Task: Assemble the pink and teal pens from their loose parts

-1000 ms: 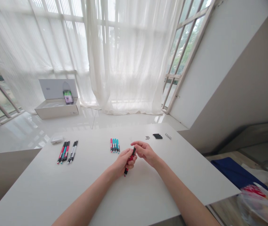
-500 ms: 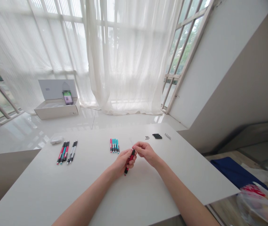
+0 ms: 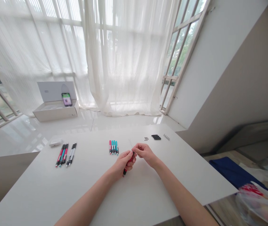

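Left of the hands, long red, teal and black pens (image 3: 64, 154) lie on the table (image 3: 27, 197), with shorter pens (image 3: 113, 147) nearer them. The left hand (image 3: 125, 162) firmly grips a red-and-black pen (image 3: 124, 171), its upper end pinched by the right hand (image 3: 144, 151). Small black parts (image 3: 156, 137) lie farther right.

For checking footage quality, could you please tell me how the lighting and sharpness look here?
Head view: the sheer curtain glows nearly blown out, the glossy floor shows window glare, the plastic bag looks blurred, and the wide lens bends the window frame.
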A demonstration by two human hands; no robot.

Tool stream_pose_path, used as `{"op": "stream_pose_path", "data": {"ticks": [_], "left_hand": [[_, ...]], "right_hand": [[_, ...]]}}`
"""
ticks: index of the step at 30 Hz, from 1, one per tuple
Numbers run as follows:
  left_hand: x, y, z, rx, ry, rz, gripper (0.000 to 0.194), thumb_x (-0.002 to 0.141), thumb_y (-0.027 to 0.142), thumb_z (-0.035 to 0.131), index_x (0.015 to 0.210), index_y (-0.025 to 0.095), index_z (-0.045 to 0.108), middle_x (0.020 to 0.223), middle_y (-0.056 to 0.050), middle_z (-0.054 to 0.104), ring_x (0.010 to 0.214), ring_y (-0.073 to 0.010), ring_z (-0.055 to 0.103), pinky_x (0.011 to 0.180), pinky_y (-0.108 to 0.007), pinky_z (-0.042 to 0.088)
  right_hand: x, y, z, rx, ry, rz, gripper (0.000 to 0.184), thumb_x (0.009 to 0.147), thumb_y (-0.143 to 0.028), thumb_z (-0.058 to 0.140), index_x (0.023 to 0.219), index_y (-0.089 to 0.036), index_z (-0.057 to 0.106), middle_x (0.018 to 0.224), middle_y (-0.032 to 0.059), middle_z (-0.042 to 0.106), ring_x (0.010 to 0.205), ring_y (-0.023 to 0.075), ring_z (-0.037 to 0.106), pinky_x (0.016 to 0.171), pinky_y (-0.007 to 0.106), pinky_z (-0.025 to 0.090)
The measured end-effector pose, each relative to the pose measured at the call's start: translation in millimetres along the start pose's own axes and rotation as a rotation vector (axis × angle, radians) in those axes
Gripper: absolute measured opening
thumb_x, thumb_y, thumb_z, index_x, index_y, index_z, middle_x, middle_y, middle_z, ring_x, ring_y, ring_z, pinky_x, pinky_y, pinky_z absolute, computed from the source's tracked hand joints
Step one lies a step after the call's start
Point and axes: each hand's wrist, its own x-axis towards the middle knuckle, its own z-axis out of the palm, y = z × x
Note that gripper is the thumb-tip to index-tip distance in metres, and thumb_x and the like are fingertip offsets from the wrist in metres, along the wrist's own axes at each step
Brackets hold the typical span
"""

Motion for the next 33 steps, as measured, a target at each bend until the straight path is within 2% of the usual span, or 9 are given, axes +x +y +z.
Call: {"op": "stream_pose_path", "data": {"ticks": [4,6,8,11,13,15,18,24,33], "left_hand": [[1,-5,0.2,0.036,0.039,0.007,0.04,0.076,0.048,0.068,0.087,0.02,0.042,0.067,0.006,0.044,0.044,-0.0011,0.02,0.041,-0.016,0.009],[2,-7,-1.0,0.033,0.052,0.004,0.041,0.075,0.049,0.068,0.084,0.021,0.04,0.067,0.006,0.046,0.044,-0.0009,0.019,0.042,-0.016,0.008],[2,-8,-2.5,0.023,0.044,-0.004,0.042,0.075,0.05,0.067,0.083,0.02,0.04,0.068,0.006,0.047,0.043,-0.0009,0.018,0.041,-0.016,0.007],[2,-7,-3.6,-0.001,0.024,-0.007,0.041,0.075,0.053,0.066,0.084,0.019,0.043,0.068,0.004,0.048,0.044,-0.0015,0.02,0.041,-0.016,0.008],[3,-6,-3.1,-0.018,0.014,-0.002,0.041,0.075,0.053,0.065,0.084,0.018,0.045,0.067,0.004,0.047,0.044,-0.002,0.021,0.04,-0.016,0.008],[2,-5,-2.1,-0.022,0.014,0.004,0.041,0.075,0.054,0.065,0.084,0.018,0.047,0.066,0.004,0.047,0.044,-0.0024,0.022,0.04,-0.017,0.008],[1,-3,-1.5,-0.001,0.029,0.016,0.042,0.076,0.055,0.063,0.086,0.016,0.05,0.064,0.004,0.044,0.044,-0.0024,0.021,0.04,-0.017,0.008],[-1,-4,-3.7,0.087,0.145,0.071,0.037,0.079,0.052,0.062,0.084,0.02,0.043,0.063,0.007,0.044,0.044,-0.0023,0.02,0.042,-0.017,0.012],[-9,-6,0.3,0.213,0.207,-0.027,0.04,0.084,0.053,0.056,0.072,0.019,0.039,0.055,0.009,0.032,0.042,-0.002,0.015,0.04,-0.017,0.013]], "right_hand": [[1,0,-1,-0.065,0.041,-0.05,0.036,0.067,-0.05,0.072,0.062,-0.017,0.059,0.053,-0.0045,0.049,0.05,0.0078,0.036,0.047,0.023,0.029],[4,0,-12,-0.093,0.129,-0.092,0.036,0.067,-0.052,0.071,0.066,-0.017,0.062,0.053,-0.0043,0.048,0.05,0.0087,0.037,0.048,0.024,0.03],[6,3,-36,-0.109,0.353,-0.15,0.038,0.068,-0.054,0.068,0.071,-0.016,0.064,0.054,-0.0035,0.048,0.05,0.0099,0.039,0.048,0.025,0.032],[9,15,-86,-0.173,0.907,-0.254,0.041,0.07,-0.055,0.065,0.079,-0.015,0.065,0.069,0.0034,0.06,0.062,0.0152,0.051,0.057,0.028,0.042],[8,27,-117,-0.254,1.211,-0.237,0.044,0.074,-0.056,0.057,0.083,-0.014,0.064,0.077,0.008,0.064,0.067,0.0188,0.055,0.063,0.031,0.045],[5,37,-141,-0.414,1.332,-0.146,0.046,0.075,-0.057,0.051,0.082,-0.013,0.064,0.077,0.0109,0.065,0.068,0.0213,0.056,0.066,0.034,0.046],[2,44,-164,-0.496,1.327,-0.099,0.045,0.071,-0.056,0.055,0.08,-0.014,0.065,0.075,0.0113,0.066,0.065,0.0221,0.055,0.069,0.037,0.045],[3,50,-195,-0.603,1.126,0.019,0.051,0.065,-0.063,0.059,0.079,-0.014,0.066,0.068,0.0076,0.063,0.061,0.0209,0.055,0.066,0.035,0.043],[3,70,-206,-0.824,0.994,0.025,0.044,0.068,-0.056,0.061,0.086,-0.017,0.067,0.073,0.0069,0.066,0.066,0.0207,0.057,0.066,0.033,0.042]]}}
